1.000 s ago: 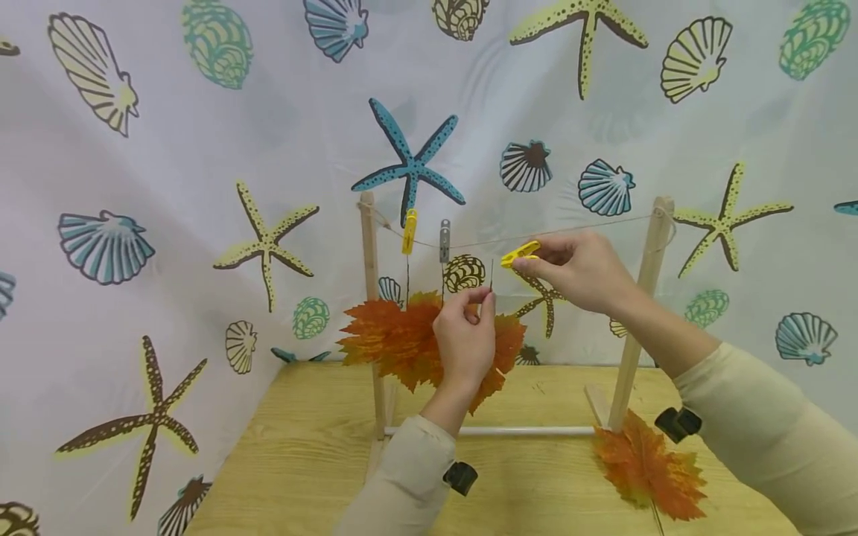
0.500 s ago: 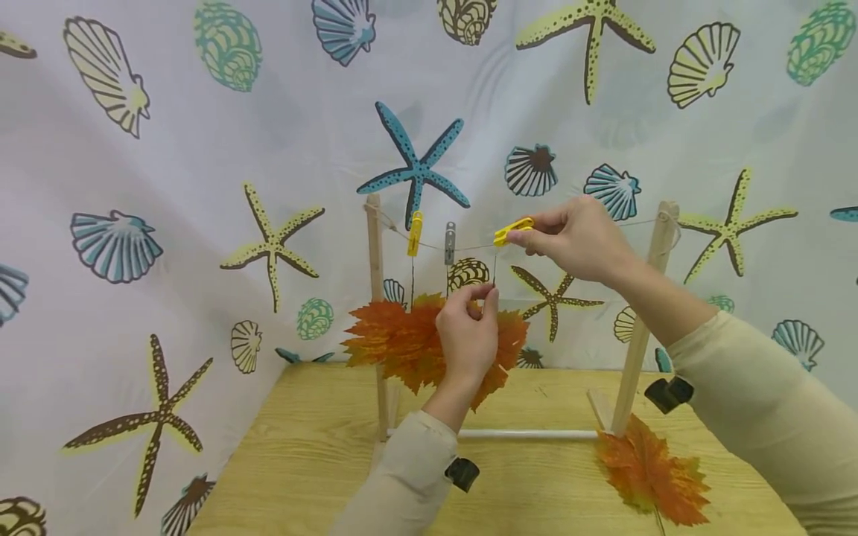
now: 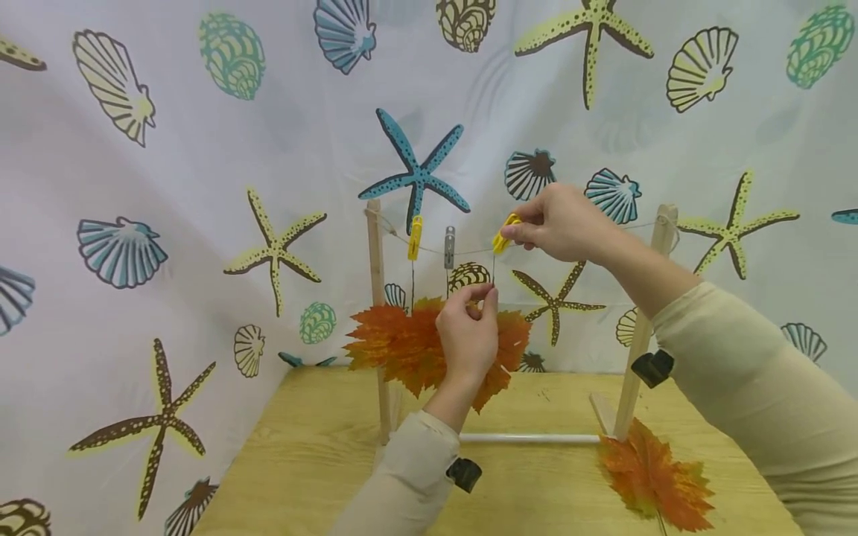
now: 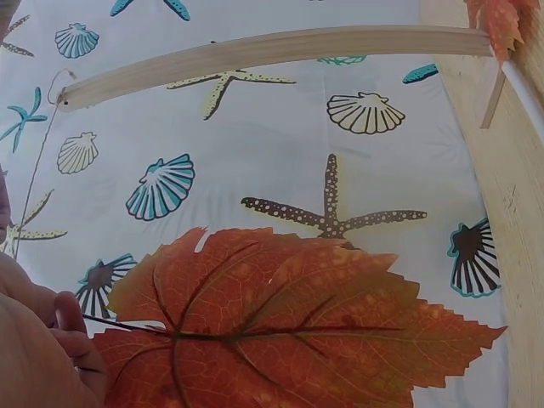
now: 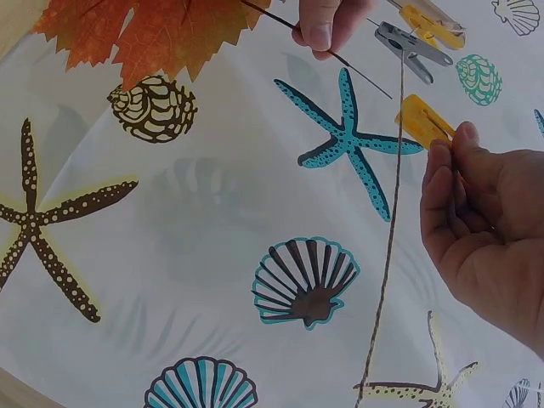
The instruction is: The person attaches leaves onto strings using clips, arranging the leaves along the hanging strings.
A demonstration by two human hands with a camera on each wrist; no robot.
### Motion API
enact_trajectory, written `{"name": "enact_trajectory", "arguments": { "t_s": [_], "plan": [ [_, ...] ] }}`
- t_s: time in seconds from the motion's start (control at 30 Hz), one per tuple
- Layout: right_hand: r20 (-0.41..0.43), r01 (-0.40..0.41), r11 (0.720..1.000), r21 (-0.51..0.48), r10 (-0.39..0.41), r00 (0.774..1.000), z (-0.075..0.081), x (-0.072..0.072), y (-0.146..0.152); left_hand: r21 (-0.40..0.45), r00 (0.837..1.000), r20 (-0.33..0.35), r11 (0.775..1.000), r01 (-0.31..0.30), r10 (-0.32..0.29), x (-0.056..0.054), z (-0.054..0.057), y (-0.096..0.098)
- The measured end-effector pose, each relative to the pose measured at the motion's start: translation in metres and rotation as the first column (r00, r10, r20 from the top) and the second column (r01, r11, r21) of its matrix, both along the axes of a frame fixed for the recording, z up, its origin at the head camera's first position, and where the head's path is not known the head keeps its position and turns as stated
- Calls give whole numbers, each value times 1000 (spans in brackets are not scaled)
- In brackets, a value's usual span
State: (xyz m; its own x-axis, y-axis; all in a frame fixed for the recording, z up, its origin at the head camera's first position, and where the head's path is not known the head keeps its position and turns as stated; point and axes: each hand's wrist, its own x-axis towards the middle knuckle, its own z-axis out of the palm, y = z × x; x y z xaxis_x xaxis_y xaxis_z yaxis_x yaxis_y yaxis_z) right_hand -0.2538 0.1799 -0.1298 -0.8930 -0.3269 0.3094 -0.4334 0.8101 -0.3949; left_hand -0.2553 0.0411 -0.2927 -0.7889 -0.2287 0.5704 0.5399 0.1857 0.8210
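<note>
My left hand (image 3: 467, 335) pinches the thin dark stem (image 5: 361, 75) of an orange artificial maple leaf (image 4: 297, 314), which hangs below the fingers. My right hand (image 3: 570, 223) pinches a yellow clothespin (image 3: 506, 233) between thumb and fingers, tilted at the string (image 5: 393, 212). In the right wrist view the clothespin's nose overlaps the string, and the stem's tip ends just short of both. To the left, another yellow clothespin (image 3: 415, 237) and a grey clothespin (image 3: 449, 247) are clipped on the string, with leaf stems hanging beneath. Their orange leaves (image 3: 395, 342) overlap behind my left hand.
The string runs between a left wooden post (image 3: 375, 260) and a right wooden post (image 3: 643, 335), joined low by a white rod (image 3: 529, 438). Another orange leaf (image 3: 657, 476) lies on the wooden table (image 3: 288, 461) at right. A shell-patterned curtain (image 3: 302, 97) hangs behind.
My right hand has moved left and up with the yellow clothespin, bringing it to the string and turning it more upright. My left hand has stayed nearly in place, pinching the stem.
</note>
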Motion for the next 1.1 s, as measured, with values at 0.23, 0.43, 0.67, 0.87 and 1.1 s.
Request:
{"name": "enact_trajectory", "arguments": {
  "t_s": [0.23, 0.43, 0.67, 0.87, 1.1],
  "plan": [
    [20, 16, 1000, 19, -16, 1000, -5, -1, -6, -10, 1000, -10, 1000, -6, 5, -1, -2, -4],
    [-5, 15, 997, 73, -15, 1000, -10, -3, -11, -12, 1000, 2, 1000, 7, -7, 0, -6, -5],
    [22, 18, 994, 106, -20, 1000, -8, -5, -16, -19, 1000, -29, 1000, -8, 8, -3, -5, -6],
    [11, 11, 992, 127, -12, 1000, 1, -5, -19, -12, 997, -73, 1000, -12, 11, -8, 6, -8],
    [28, -18, 989, 149, 14, 1000, 1, -3, -22, -8, 998, -59, 1000, 2, -3, -6, 9, -11]
  ]
}}
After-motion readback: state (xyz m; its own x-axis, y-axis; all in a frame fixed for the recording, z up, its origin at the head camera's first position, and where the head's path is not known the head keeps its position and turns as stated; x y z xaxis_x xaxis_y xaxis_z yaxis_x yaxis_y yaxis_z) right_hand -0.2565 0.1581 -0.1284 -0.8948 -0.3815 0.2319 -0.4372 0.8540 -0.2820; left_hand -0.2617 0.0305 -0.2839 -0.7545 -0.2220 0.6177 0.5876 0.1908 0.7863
